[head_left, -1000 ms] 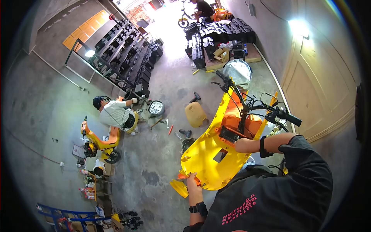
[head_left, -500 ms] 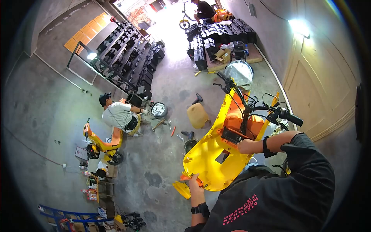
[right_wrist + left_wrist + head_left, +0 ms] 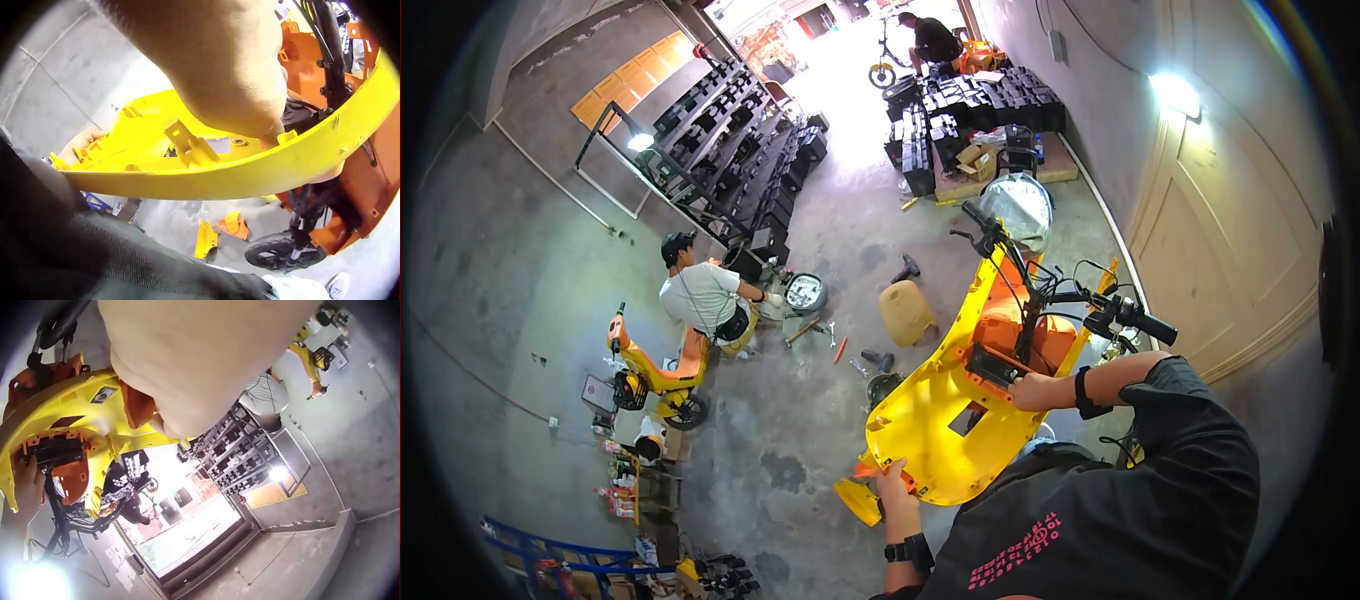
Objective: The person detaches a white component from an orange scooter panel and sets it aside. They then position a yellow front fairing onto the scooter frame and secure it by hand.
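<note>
A large yellow scooter body panel (image 3: 930,435) lies tilted in front of me, its wide end towards me. With my left hand (image 3: 899,490) I grip the panel's lower end beside an orange piece (image 3: 135,407). My right hand (image 3: 1032,391) holds the panel further up, right next to a black box (image 3: 994,366) in the orange inner body (image 3: 1052,340). In the right wrist view some skin shows below the yellow rim (image 3: 206,182); most of the fingers are hidden. Black handlebars (image 3: 1040,297) with loose cables rise beyond my right hand.
A tan seat-shaped piece (image 3: 907,313), a power drill (image 3: 880,361) and wrenches (image 3: 832,333) lie on the floor. To the left, a person (image 3: 703,295) works beside an assembled yellow scooter (image 3: 662,372). Black boxes (image 3: 970,105) are stacked further back.
Both hands keep their places on the yellow panel, whose lower end shifts slightly left and down in view. The person at left has leaned and reached towards the round lamp-like part.
</note>
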Tool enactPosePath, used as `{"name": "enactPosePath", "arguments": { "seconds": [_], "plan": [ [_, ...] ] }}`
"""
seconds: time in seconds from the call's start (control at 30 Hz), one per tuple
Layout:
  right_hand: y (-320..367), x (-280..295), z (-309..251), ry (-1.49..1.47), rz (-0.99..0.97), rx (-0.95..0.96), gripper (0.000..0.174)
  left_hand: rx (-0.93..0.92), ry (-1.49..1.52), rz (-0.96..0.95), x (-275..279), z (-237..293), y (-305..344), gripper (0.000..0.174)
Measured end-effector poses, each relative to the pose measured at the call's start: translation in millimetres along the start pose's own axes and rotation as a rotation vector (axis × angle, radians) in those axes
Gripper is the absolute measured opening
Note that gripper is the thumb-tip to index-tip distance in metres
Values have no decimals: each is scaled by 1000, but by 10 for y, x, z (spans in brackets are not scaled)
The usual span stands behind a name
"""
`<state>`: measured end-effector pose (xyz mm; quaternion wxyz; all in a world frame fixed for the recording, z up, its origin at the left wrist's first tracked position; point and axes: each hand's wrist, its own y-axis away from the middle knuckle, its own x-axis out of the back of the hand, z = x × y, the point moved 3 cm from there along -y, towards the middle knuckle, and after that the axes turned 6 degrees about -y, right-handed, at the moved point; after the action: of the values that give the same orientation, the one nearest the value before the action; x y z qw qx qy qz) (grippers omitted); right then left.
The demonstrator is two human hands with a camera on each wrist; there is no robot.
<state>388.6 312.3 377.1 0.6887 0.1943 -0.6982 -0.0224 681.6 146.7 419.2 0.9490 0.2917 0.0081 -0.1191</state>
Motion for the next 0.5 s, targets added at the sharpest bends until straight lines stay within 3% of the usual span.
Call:
{"name": "enactPosePath", "arguments": {
  "seconds": [0.03, 0.1, 0.23, 0.3, 0.33, 0.4, 0.43, 0.5],
  "plan": [
    [12, 12, 3, 1, -7, 20, 18, -1, 2, -1, -22, -18, 3, 33],
    [10, 6, -10, 0, -12, 45, 18, -245, -118, 151, 6, -3, 39, 39],
    [-11, 71, 26, -48, 12, 47, 19, -456, -266, 207, 18, 154, 131, 49],
    [-24, 70, 23, -38, -5, 58, 19, -663, -464, 252, -20, 268, 229, 44],
    [-44, 40, 21, -21, -21, 50, 19, -664, -460, 257, -29, 287, 251, 44],
    [-88, -32, 24, -38, -33, 8, 18, -883, -561, 144, -101, 375, 316, 37],
    [-80, -29, 29, -37, -32, 9, 18, -884, -562, 145, -95, 391, 338, 37],
    [-54, 2, 55, -63, 11, 35, 18, -1160, -797, 112, -171, 451, 438, 26]
  ]
}}
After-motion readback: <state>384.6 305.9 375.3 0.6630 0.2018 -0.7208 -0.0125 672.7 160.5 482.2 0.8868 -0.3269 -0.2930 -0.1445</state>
